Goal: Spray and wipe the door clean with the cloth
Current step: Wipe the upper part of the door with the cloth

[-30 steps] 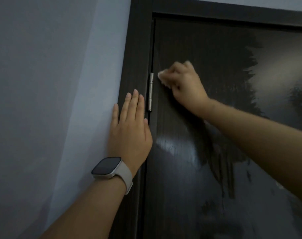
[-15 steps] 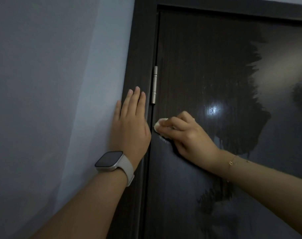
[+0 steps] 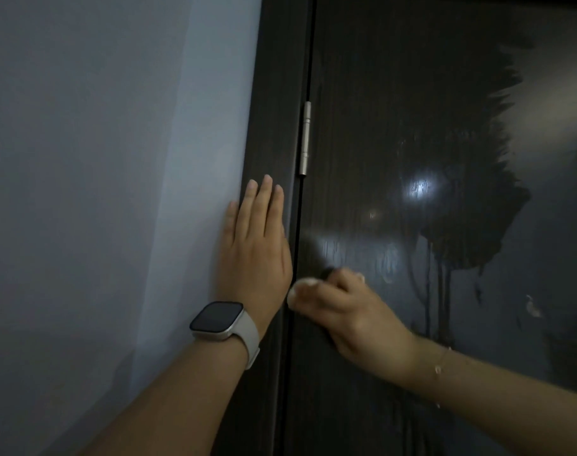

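Observation:
The dark wood-grain door (image 3: pixel 379 110) fills the right half of the view, glossy with wet streaks and drips down its middle. My right hand (image 3: pixel 353 314) presses a small white cloth (image 3: pixel 302 286) against the door near its hinge edge, fingers curled over it so only its pale edge shows. My left hand (image 3: pixel 255 251) lies flat and open on the dark door frame (image 3: pixel 277 93) beside the wall, a watch on its wrist. No spray bottle is in view.
A silver hinge (image 3: pixel 305 138) sits on the frame edge above my hands. A pale grey wall (image 3: pixel 99 159) takes up the left half. A small pale mark (image 3: pixel 533 309) shows on the door at the right.
My right hand has wiped downward along the hinge edge, from beside the hinge to well below it. The left hand stays flat on the frame.

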A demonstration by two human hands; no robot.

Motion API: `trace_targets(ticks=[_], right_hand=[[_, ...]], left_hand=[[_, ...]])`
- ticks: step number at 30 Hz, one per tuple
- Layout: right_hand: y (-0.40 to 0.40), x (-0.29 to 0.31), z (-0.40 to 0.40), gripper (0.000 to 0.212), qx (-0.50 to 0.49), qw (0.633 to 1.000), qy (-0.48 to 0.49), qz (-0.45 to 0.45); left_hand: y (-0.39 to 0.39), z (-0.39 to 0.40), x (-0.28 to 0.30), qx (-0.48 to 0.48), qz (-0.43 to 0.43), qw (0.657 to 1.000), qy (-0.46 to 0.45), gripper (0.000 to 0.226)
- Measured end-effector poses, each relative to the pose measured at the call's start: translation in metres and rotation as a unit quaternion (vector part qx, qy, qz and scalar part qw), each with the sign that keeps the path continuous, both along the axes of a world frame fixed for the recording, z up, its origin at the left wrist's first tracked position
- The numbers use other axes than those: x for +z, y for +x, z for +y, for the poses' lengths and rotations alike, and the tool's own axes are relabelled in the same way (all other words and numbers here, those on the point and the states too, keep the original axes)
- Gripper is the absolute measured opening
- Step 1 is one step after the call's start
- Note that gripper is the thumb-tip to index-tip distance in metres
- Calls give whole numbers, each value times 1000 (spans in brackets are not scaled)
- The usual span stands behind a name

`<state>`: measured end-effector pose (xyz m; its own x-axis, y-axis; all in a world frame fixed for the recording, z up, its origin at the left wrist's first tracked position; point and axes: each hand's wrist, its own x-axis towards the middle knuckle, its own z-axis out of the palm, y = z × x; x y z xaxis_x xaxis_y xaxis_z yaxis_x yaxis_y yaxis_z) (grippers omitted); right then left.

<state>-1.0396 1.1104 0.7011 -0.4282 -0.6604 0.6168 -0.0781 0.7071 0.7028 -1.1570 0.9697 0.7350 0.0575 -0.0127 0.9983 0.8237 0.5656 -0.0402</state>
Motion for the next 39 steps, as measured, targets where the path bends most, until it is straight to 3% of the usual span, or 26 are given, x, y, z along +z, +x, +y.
trace_targets(ticks=[4,10,13,17,19,24,27,29,36,39], right_hand=[[6,6,5,41,-10,997,63,-35],[5,93,-4,32,-1,988,-88,124],[9,61,-3,36,2,984,-120,128],[28,-30,16,44,-4,998,-57,12],[40,-47,32,42,-6,999,-47,-2],[72,22,70,37,1,985,-116,125],[87,72,85,24,22,948,-215,234],[86,70,84,23,45,931,-263,247],[95,-87,88,40,32,981,-182,54],[100,-103,97,39,27,988,-150,23]], left_hand=[[1,-1,-16,12,1,1000,-24,55],[1,-2,-19,7,-13,999,-45,58],[0,-3,-20,3,-20,998,-51,59],[5,-2,-21,11,-39,998,-52,59],[12,0,-22,4,-56,997,-43,58],[42,10,-30,-91,-141,986,-13,54],[60,25,-58,-71,-159,983,-53,62],[71,34,-84,-56,-177,980,-78,73],[79,43,-146,-49,-234,963,-125,94],[81,43,-151,-34,-240,961,-134,100]])
